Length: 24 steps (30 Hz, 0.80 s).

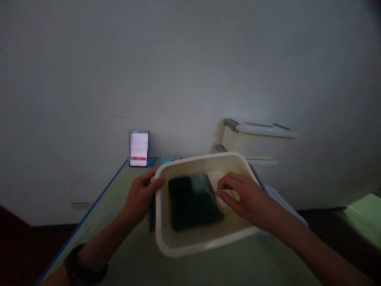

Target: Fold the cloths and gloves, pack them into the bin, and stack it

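Observation:
A white plastic tub (pixel 190 244) sits on the pale green table (pixel 131 262) in front of me. Dark green folded cloth (pixel 190 200) lies inside it, with a grey textured piece (pixel 202 182) partly on top. My left hand (pixel 141 194) grips the tub's left rim, thumb over the edge. My right hand (pixel 242 194) reaches into the tub from the right and pinches a pale item (pixel 230 195) beside the dark cloth. The room is dim.
A phone (pixel 139 148) stands against the wall at the table's far edge, small blue objects (pixel 159 161) beside it. Two stacked white lidded storage boxes (pixel 256 139) stand behind the tub at right. The table's blue-trimmed left edge (pixel 89 210) runs diagonally.

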{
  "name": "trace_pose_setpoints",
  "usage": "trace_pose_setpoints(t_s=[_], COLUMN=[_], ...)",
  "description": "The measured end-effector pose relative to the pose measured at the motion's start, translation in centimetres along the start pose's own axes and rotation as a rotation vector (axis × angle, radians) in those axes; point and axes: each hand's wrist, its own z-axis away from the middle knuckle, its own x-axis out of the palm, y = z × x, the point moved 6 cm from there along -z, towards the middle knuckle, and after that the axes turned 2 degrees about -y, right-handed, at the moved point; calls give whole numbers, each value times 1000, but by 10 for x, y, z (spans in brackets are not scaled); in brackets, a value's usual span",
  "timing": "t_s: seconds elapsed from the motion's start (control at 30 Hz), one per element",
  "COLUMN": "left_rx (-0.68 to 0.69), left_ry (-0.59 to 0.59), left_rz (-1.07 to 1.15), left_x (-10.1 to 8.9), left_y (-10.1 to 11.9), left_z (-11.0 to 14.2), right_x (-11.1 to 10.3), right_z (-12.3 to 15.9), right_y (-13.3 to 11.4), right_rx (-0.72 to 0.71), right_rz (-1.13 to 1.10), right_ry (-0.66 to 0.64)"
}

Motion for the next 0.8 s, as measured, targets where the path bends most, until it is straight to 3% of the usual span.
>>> trace_pose_setpoints(t_s=[0.17,0.33,0.53,0.8], left_rx=[-29,-33,-93,-125], left_ry=[19,-75,-197,-249], left_rz=[10,45,118,132], left_x=[21,58,110,165], left_y=[10,20,19,12], left_z=[3,0,-7,-11], right_x=[-34,-60,-73,-71], right_z=[14,38,71,90], right_y=[8,51,92,124], right_rx=[-44,179,418,537], right_rz=[295,446,473,485], right_ry=[205,319,229,168])
